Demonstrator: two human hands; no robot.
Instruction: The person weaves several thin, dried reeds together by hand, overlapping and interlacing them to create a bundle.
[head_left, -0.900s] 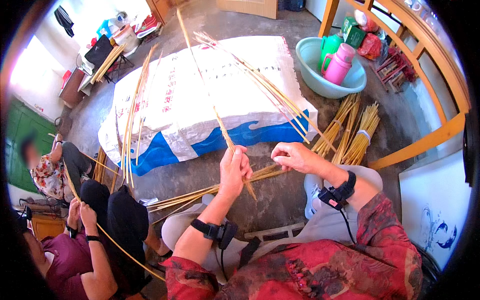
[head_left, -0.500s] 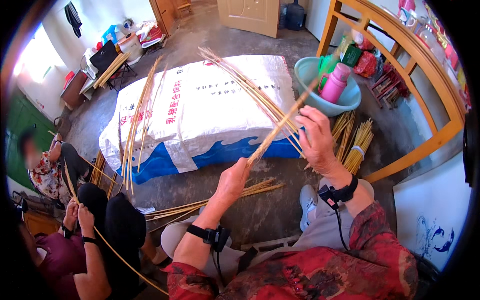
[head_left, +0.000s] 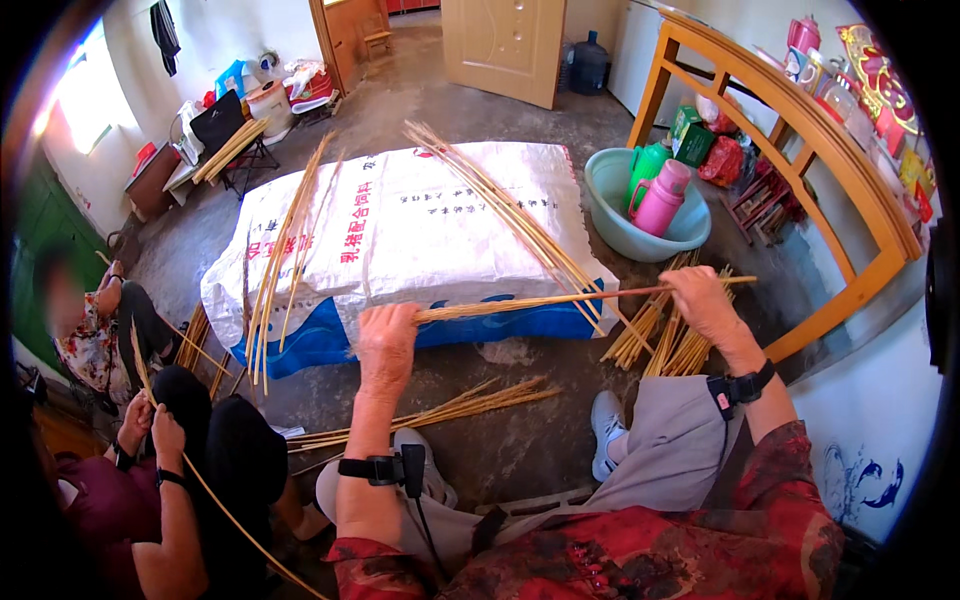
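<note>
A dry straw stalk (head_left: 530,302) stretches nearly level between my two hands, in front of a low surface covered with a white and blue woven sack (head_left: 480,230). My left hand (head_left: 388,338) is closed round its bushy, tufted end. At the other side my right hand (head_left: 705,300) grips the thin, reddish part, and a pale end sticks out past it. Beneath my right hand, bundles of cut stalks (head_left: 632,335) lean on the floor. Loose long stalks (head_left: 510,220) lie across the sack near the held one, and more stalks (head_left: 285,255) rest on its left part.
A light blue basin (head_left: 620,235) with pink (head_left: 662,205) and green flasks stands at the right, beside a wooden frame (head_left: 800,150). Stalks (head_left: 450,410) lie on the floor before my feet. At the left, a co-worker in maroon (head_left: 110,510) holds a long stalk; another person sits beyond.
My hands have moved apart, the left leftward and the right rightward and down. The stalk has swung from a steep slant to almost level, and my right hand now grips it.
</note>
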